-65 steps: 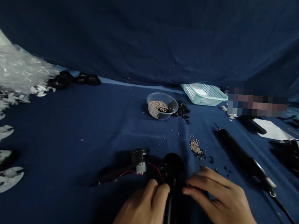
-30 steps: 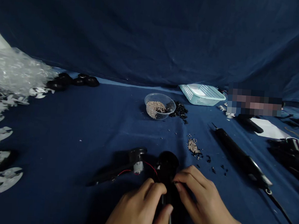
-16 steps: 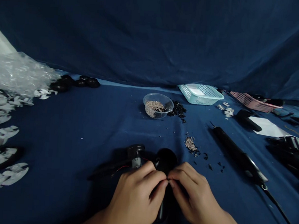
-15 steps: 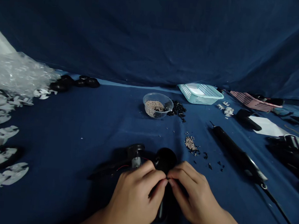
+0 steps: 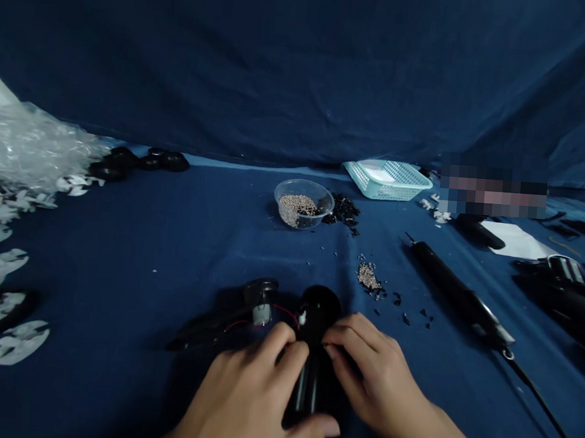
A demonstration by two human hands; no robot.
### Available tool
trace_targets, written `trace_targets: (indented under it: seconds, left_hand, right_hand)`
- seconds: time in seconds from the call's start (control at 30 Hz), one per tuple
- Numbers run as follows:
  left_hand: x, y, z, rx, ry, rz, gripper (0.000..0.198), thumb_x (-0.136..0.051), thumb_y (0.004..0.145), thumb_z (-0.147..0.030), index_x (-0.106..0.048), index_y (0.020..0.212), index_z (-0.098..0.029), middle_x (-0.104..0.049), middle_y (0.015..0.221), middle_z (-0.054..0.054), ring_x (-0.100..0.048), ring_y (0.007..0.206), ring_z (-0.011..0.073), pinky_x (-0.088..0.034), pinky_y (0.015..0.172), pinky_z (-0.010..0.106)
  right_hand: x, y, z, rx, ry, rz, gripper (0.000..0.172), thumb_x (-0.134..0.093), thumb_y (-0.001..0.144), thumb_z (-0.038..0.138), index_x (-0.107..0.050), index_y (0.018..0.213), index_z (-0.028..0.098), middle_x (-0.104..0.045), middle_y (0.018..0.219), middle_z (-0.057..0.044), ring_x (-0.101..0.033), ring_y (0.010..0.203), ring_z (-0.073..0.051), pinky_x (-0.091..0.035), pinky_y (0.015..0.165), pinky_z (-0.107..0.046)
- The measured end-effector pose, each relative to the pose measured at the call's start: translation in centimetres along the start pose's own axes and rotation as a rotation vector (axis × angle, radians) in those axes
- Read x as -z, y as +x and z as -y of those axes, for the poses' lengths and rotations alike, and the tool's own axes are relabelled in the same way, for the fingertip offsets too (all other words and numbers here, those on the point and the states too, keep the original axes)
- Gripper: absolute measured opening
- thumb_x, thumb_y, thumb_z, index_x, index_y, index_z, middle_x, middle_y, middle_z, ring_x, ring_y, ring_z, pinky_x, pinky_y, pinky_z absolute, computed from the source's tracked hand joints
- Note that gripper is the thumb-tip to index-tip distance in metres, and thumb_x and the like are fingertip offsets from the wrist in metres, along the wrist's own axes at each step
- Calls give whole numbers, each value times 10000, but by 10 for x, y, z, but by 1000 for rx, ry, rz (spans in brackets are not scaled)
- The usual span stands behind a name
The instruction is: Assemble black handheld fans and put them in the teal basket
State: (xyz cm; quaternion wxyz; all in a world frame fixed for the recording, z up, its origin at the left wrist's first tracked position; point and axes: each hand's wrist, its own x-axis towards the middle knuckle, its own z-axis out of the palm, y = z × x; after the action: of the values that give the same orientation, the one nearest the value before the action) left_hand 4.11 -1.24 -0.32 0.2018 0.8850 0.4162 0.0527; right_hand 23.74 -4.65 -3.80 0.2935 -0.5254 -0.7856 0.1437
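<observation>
A long black plastic shell point(image 5: 319, 306) with a rounded far end lies in front of me on the blue cloth. My left hand point(image 5: 255, 390) grips it, fingers curled at its left edge and the thumb stretched across its near part. Fingers and thumb of my right hand point(image 5: 366, 374) are pinched together just above the shell's right side; whatever is between them is too small or hidden to name. Left of the shell lies another black part with a round head point(image 5: 260, 290) and a whitish cylinder point(image 5: 262, 313). A thin red wire point(image 5: 285, 308) runs from there towards the shell.
Beyond my hands are a clear bowl point(image 5: 303, 204) of small screws, a black-bit heap point(image 5: 342, 210) and a loose screw pile point(image 5: 368, 276). A black electric screwdriver point(image 5: 460, 294) lies right. A turquoise basket point(image 5: 395, 183) stands behind; white plastic pieces point(image 5: 16, 344) lie left.
My left hand has parted from the right fingertips, moving left and down onto the shell with its thumb spread. My right hand stays pinched near the same spot. The view has shifted slightly.
</observation>
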Motion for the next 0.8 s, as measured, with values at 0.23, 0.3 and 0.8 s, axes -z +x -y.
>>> trace_targets:
  seconds: [0.23, 0.3, 0.8]
  left_hand:
    - [-7, 1, -11, 149, 89, 141, 429, -637, 794, -410, -573, 1155, -188, -733, 941, 93, -722, 740, 355, -583, 618, 511]
    - [-12, 1, -9, 129, 57, 132, 457, -618, 800, -378, -534, 1208, -191, -738, 959, 95, -723, 777, 368, -581, 643, 531]
    - [-22, -1, -5, 116, -39, 47, 282, -628, 763, -333, -584, 1005, -195, -739, 887, 61, -719, 757, 356, -585, 646, 538]
  right_hand:
    - [-1, -1, 0, -17, -31, 13, 164, -448, 926, 95, -554, 997, 198, -610, 903, -39, -548, 802, -177, -457, 680, -312]
    - [-1, 0, 1, -22, -33, 18, 164, -452, 924, 98, -561, 994, 200, -613, 896, -38, -547, 798, -181, -457, 674, -317]
    - [7, 10, 11, 35, -201, 115, 191, -438, 912, 102, -612, 933, 178, -624, 884, -52, -549, 789, -204, -480, 640, -325]
